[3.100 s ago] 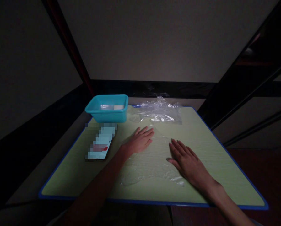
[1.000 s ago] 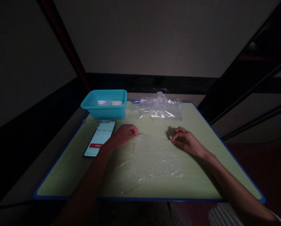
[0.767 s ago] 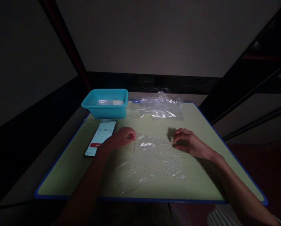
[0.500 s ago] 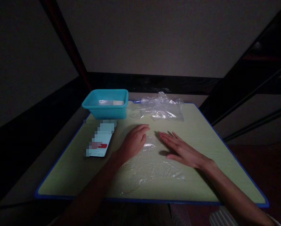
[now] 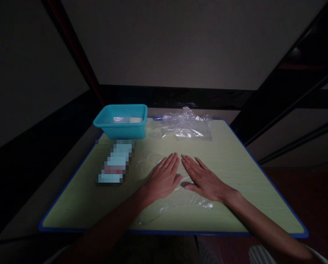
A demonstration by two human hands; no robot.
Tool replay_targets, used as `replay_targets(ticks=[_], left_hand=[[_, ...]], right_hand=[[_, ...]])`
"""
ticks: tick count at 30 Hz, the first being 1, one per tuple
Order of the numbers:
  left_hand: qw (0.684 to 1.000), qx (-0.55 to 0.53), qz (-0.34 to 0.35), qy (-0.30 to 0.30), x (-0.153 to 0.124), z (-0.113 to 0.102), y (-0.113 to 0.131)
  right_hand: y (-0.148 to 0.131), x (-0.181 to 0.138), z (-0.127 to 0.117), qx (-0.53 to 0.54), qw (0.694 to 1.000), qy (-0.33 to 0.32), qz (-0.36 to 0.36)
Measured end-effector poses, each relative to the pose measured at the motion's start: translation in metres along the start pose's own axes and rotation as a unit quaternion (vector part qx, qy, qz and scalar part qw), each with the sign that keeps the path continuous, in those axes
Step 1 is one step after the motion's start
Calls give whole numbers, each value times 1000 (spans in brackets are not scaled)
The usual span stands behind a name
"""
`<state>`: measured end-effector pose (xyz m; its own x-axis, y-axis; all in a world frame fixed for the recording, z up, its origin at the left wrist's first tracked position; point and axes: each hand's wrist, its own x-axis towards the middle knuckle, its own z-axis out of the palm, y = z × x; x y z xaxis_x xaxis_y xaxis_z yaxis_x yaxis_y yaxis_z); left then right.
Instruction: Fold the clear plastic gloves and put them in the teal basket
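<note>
A thin clear plastic bag or sheet lies spread on the pale table, its near edge wrinkled. On its left side my left hand rests palm down, fingers stretched forward. My right hand lies flat on the other side, fingers extended and thumb pointing inward. The fingertips of both hands come close to each other without touching. Part of the clear plastic is hidden beneath the hands, and its exact outline is hard to make out.
A crumpled heap of clear plastic lies at the table's back edge. To its left stands a turquoise basin with pale items inside. A phone with a blurred screen lies before the basin. Blue edging borders the table; a wall rises behind.
My left hand has turned palm down and flattened onto the plastic, moving slightly right and nearer. My right hand has lowered a little and come closer to the left.
</note>
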<state>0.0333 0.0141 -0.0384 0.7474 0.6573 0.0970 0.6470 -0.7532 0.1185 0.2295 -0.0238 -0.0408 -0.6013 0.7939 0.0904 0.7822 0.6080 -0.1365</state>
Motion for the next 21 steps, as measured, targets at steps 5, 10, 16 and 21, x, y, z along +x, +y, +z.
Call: replay_targets(ticks=[5,10,16,21], left_hand=[[1000,12,-4,1,-2,0,-1],[999,24,-21,-8,-2,1,1],[1000,19,-20,-7,-2,2,0],[998,-44,-29,32,-2,-3,-4]], right_hand=[[3,-6,1,2,1000,0,21],[9,-15,-6,19,998,-30,42],[19,-22,-11,66,996,-50,37],[22,-20,-26,120,992,-33,21]])
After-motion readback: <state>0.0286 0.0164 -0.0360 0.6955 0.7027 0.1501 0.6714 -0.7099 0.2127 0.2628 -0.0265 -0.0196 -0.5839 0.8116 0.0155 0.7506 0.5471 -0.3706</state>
